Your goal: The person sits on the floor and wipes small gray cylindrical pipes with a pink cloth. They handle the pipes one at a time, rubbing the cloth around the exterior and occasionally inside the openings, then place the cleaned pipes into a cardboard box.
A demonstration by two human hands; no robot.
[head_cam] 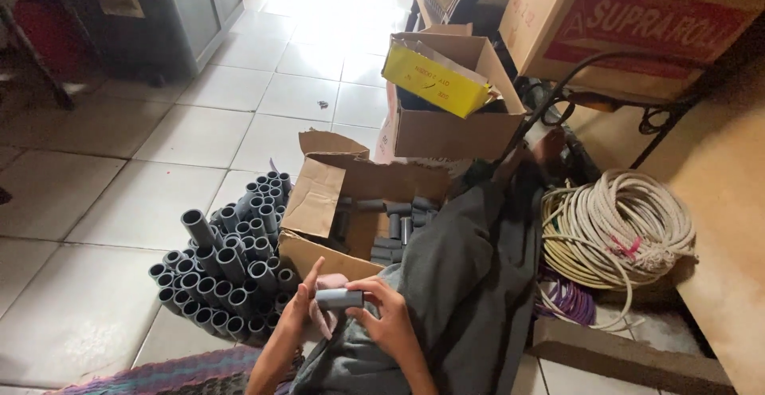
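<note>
A short grey pipe piece [339,298] lies sideways between my two hands, low in the middle of the view. My left hand [304,302] grips its left end, with a pinkish cloth [325,309] tucked under the fingers. My right hand [386,313] holds its right end from above. Just beyond my hands stands an open cardboard box [319,196] with more grey pipe pieces [398,221] inside. To the left, several grey pipe pieces [227,263] stand stacked on the tiled floor. Grey fabric [462,283] covers my lap.
A coil of cream cable [617,227] lies at the right beside a wooden board [721,196]. Behind stand a second open carton with a yellow box [434,80] and a large printed carton [637,20]. A grey cabinet [195,4] stands at the far left. A striped mat [183,373] lies near me.
</note>
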